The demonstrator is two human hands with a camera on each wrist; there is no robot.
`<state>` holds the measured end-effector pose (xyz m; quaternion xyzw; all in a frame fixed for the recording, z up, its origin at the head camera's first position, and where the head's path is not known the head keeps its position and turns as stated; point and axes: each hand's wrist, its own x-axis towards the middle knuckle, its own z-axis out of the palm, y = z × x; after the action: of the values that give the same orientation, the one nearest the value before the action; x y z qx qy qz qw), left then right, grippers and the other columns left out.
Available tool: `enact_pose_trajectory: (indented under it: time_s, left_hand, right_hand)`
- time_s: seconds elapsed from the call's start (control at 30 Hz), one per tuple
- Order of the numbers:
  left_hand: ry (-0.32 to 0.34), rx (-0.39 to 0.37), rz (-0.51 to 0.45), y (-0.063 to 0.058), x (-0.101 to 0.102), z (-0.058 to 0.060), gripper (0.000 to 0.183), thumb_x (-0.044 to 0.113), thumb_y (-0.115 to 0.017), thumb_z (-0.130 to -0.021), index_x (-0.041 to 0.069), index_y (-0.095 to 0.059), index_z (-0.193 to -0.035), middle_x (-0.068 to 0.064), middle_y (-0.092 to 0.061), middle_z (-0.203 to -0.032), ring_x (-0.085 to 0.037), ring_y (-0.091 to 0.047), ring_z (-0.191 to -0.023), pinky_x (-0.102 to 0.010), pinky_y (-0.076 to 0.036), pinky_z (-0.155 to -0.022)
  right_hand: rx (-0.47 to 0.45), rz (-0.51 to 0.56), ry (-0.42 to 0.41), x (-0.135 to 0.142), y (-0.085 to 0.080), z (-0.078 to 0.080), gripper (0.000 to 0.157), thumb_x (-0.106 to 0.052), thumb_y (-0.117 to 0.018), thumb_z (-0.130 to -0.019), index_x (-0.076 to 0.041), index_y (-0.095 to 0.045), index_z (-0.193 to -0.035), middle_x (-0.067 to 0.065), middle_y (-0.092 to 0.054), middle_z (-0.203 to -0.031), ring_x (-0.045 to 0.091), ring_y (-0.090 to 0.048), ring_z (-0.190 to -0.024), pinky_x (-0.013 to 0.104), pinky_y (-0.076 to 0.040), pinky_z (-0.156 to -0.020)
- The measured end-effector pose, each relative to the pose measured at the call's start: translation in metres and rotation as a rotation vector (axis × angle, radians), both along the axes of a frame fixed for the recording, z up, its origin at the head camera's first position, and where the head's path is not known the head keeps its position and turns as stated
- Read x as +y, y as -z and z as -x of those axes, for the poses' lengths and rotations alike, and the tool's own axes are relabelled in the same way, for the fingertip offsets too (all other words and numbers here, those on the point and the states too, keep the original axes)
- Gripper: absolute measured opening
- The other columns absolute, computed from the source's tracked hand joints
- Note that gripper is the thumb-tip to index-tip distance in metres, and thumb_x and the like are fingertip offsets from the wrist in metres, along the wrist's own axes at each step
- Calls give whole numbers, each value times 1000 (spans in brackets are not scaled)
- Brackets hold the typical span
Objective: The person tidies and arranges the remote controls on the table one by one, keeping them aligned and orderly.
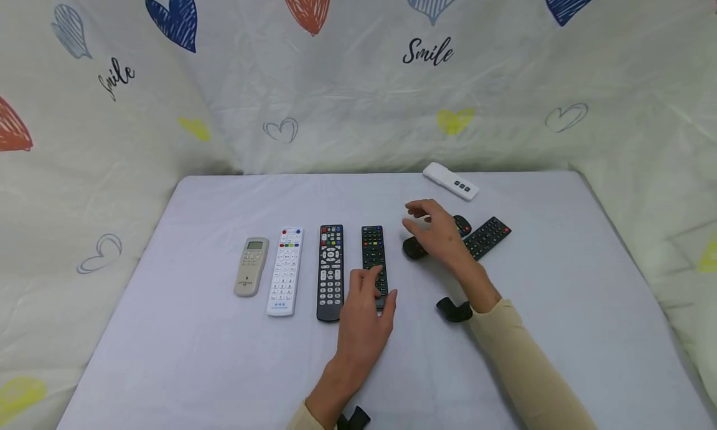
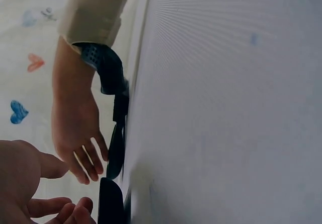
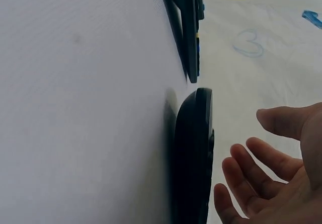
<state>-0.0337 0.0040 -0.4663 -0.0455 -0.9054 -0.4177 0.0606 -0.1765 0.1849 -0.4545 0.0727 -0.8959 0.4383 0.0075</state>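
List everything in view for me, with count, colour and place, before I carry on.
Small remote with display: 1, grey-beige, left end of the row
Keypad remote: 1, white, second in the row
Long remote: 1, black, third in the row
Slim remote: 1, black, fourth, partly hidden by a hand
Rounded remote: 1, black, right of the slim remote, partly hidden
Slanted remote: 1, black, far right
Few-button remote: 1, white, far table edge
Table: 1, white covering, under the remotes
Backdrop: 1, off-white with hearts and "Smile", around the table
Wrist pieces: 2, black, one per wrist
Sleeves: 2, beige, on the forearms
Left hand: 1, bare, over the slim remote
Right hand: 1, bare, over the rounded remote
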Motion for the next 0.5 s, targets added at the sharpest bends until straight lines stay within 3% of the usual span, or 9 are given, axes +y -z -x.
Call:
enact_pose_trajectory:
  time_s: [0.2,0.5]
  left_hand:
    - [42,23,7,0,5,9,49,22,-70,-101,8,-55,-146,-7,-54,-130,-16,-63,-100,-26,-57,-79]
    - [85,78,58,2,16,20,48,21,-69,-102,6,-55,-145,-8,-53,-132,-14,-57,-106,-28,-56,-91]
  right_hand:
    - [29,15,25,14,3,-3,37,-16,-67,-102,-3,-61,-136,19,-65,-132,35,-60,-125,52,-48,-109]
    - [44,-1,99,29,7,-10,36,-19,-65,-103,-3,-62,-135,19,-63,-134,36,-60,-123,52,-50,-104]
